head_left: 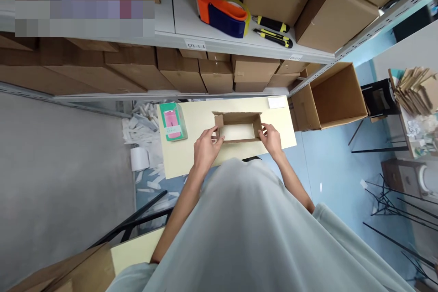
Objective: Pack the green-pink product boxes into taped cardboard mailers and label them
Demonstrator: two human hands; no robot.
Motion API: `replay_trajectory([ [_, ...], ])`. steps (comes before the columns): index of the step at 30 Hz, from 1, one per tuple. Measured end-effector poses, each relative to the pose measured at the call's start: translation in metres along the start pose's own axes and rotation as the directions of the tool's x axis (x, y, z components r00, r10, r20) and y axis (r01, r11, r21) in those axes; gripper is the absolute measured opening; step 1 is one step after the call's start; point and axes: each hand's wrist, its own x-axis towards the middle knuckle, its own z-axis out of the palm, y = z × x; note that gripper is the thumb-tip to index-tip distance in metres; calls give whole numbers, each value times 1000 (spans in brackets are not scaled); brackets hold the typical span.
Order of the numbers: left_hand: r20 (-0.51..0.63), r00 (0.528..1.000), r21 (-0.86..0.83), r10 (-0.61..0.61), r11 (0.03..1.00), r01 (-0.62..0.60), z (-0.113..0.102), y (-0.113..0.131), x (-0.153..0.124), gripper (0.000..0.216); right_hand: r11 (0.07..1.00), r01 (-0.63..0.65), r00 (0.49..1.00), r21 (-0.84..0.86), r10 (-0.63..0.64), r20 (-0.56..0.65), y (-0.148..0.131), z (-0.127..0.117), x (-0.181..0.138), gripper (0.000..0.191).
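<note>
A small brown cardboard box [239, 118] stands open at the top on the pale yellow table [191, 162]. A pale surface shows inside it; whether that is its own bottom or the tabletop I cannot tell. My left hand [205, 147] holds the box's left end, thumb at the near corner, beside a small raised flap. At the right end, my right hand [271, 139] grips the wall between thumb and fingers. A green box with a pink panel [174, 122] lies to the left of my left hand. Toward the table's far right edge is a white slip [276, 102].
On the shelf [185, 23] above the table lie an orange and blue tape dispenser [224, 16] and two black-and-yellow utility knives [273, 37]. Cardboard boxes [215, 75] fill the shelves. A large open carton [337, 96] stands right. White scraps [145, 123] lie left of the table.
</note>
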Motion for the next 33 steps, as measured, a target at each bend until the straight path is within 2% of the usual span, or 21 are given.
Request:
replay_trajectory([
  [6,15,996,38,90,995,-90,15,-5,-5,51,991,123,984,-58,-114,135,0,9,5,37],
  [10,56,982,91,182,978,-186,26,-9,-5,52,974,225,957,-7,-220,189,9,12,6,40],
  [14,113,976,86,185,977,-196,31,-11,-3,60,902,421,868,100,-432,244,29,6,13,58],
  [16,152,976,74,154,983,-167,32,-14,-3,75,861,486,820,146,-508,263,41,1,18,61],
  [19,216,966,66,140,985,-158,32,-18,-2,100,837,517,793,179,-547,268,54,-3,26,56],
  [21,191,972,72,137,986,-153,32,-20,1,94,852,496,813,165,-523,257,58,-1,31,46],
  [23,118,988,81,103,990,-113,32,-21,6,73,891,439,862,117,-454,223,59,3,35,37],
  [25,31,998,88,48,995,-51,32,-20,13,64,934,351,921,58,-356,157,57,8,40,35],
  [27,-36,999,96,21,995,-17,31,-17,20,76,968,248,963,33,-250,101,53,12,47,50],
  [30,-67,994,128,81,989,-72,26,-14,30,97,984,167,978,59,-173,116,47,13,56,82],
  [31,-56,991,135,122,984,-114,24,-13,32,95,983,175,974,65,-182,137,45,11,58,84],
  [33,-24,978,133,205,971,-201,21,-15,35,76,974,222,958,56,-228,173,44,7,60,74],
])
